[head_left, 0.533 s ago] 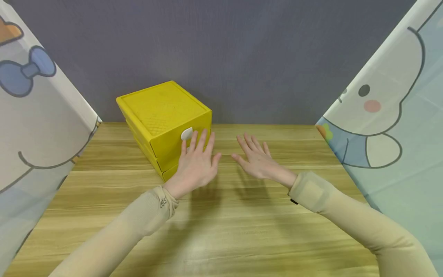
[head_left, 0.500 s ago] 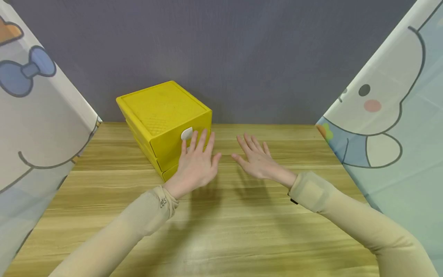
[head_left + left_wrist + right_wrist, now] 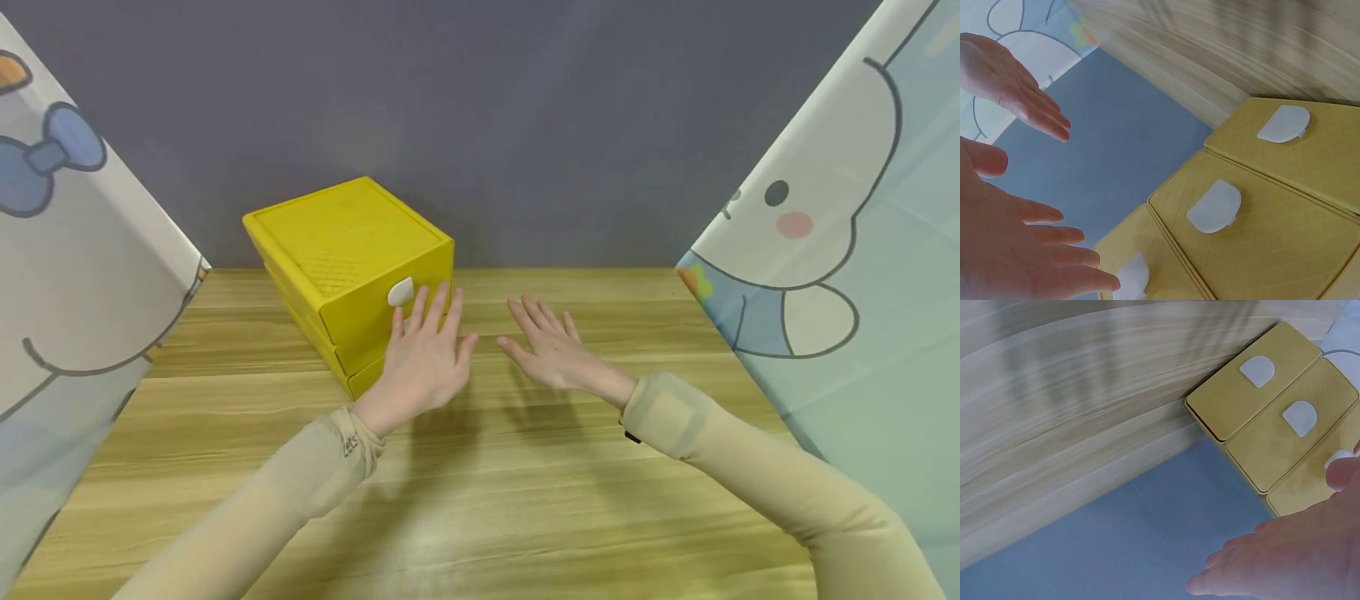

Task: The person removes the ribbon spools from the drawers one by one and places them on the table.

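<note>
A yellow three-drawer box (image 3: 341,237) stands left of centre on the wooden table, turned at an angle. Each drawer front carries a white handle, such as the top handle (image 3: 401,292) and the middle handle (image 3: 1215,206). My left hand (image 3: 423,358) hovers in front of the box, fingers spread and straight, covering part of the drawer fronts. Nothing is in it. To its right, my right hand (image 3: 551,350) also hangs above the table with straight fingers and holds nothing. In the right wrist view, the right hand partly covers the upper drawer (image 3: 1297,500).
Behind the box rises a dark grey backdrop (image 3: 562,150). Cartoon-printed cloths flank the wooden table (image 3: 510,517), a left cloth (image 3: 97,275) and a right cloth (image 3: 885,292). Both hands cast shadows on the tabletop.
The head view has shifted slightly, so the box and side cloths sit a little further left in it. Both hands keep nearly the same pose.
</note>
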`<state>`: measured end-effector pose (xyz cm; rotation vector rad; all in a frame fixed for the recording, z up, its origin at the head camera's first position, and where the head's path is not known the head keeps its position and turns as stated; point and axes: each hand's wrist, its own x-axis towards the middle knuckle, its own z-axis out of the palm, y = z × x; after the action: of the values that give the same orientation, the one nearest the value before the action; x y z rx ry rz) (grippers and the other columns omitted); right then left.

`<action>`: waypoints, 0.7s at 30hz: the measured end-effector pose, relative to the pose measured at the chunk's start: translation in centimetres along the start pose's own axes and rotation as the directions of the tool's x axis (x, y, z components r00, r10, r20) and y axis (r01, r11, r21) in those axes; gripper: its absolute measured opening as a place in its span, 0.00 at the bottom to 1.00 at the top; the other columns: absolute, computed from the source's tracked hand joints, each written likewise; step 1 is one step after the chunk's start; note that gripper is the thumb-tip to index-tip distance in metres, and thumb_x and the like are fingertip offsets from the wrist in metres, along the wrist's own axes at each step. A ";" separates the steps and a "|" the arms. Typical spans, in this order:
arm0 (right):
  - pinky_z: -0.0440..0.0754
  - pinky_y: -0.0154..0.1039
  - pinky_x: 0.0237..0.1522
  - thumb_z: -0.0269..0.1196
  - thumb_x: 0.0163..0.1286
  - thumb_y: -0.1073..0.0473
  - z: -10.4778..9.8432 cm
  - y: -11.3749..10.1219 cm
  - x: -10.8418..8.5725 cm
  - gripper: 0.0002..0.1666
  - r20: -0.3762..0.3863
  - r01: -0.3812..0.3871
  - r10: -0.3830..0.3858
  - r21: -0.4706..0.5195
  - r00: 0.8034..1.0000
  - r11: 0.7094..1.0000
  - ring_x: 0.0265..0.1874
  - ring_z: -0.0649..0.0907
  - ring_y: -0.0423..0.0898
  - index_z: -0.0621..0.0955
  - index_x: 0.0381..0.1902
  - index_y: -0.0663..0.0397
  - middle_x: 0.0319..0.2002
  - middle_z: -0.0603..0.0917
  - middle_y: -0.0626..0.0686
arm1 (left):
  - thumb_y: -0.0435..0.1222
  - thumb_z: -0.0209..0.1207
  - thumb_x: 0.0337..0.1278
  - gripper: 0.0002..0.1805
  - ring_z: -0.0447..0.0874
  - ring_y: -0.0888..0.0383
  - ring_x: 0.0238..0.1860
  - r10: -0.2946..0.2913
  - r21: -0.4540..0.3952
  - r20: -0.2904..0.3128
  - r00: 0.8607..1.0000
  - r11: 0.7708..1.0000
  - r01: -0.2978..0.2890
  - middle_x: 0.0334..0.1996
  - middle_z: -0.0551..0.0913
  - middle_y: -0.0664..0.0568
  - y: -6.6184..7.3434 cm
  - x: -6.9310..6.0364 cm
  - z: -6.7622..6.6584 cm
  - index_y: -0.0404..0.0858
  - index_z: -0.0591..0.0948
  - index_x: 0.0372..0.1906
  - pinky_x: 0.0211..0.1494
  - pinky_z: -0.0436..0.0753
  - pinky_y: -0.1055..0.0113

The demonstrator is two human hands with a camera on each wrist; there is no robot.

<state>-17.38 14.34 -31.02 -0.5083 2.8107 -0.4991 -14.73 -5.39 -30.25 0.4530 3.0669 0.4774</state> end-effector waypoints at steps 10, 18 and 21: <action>0.31 0.65 0.75 0.37 0.77 0.38 0.1 -0.7 0.0 0.40 -0.011 0.016 -0.016 0.016 1.000 1.000 0.77 0.39 0.59 0.41 0.77 0.49 0.78 0.37 0.56 | 0.52 0.31 0.74 0.34 0.34 0.44 0.78 0.049 -0.001 -0.060 0.997 0.999 -0.049 0.78 0.41 0.46 0.2 -1.2 -0.7 0.42 0.45 0.77 0.78 0.45 0.37; 0.36 0.64 0.77 0.37 0.77 0.37 0.5 -2.0 0.4 0.41 0.011 0.035 -0.036 0.036 0.999 0.999 0.77 0.43 0.60 0.43 0.77 0.52 0.78 0.40 0.57 | 0.51 0.35 0.74 0.33 0.34 0.44 0.79 0.064 0.009 -0.117 0.991 0.998 -0.063 0.78 0.43 0.47 -0.9 -2.4 -1.1 0.45 0.47 0.77 0.78 0.45 0.37; 0.38 0.64 0.77 0.38 0.76 0.36 0.7 -2.5 0.6 0.42 0.010 0.039 -0.040 0.033 0.999 0.999 0.77 0.44 0.60 0.44 0.77 0.52 0.78 0.41 0.56 | 0.50 0.36 0.74 0.33 0.33 0.44 0.79 0.074 0.008 -0.140 0.987 0.997 -0.073 0.78 0.42 0.46 -1.5 -2.8 -1.3 0.43 0.47 0.77 0.78 0.44 0.38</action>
<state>-16.98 11.74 -30.87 -0.5592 2.7821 -0.5484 -12.56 -7.96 -29.60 0.5578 3.1945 0.5289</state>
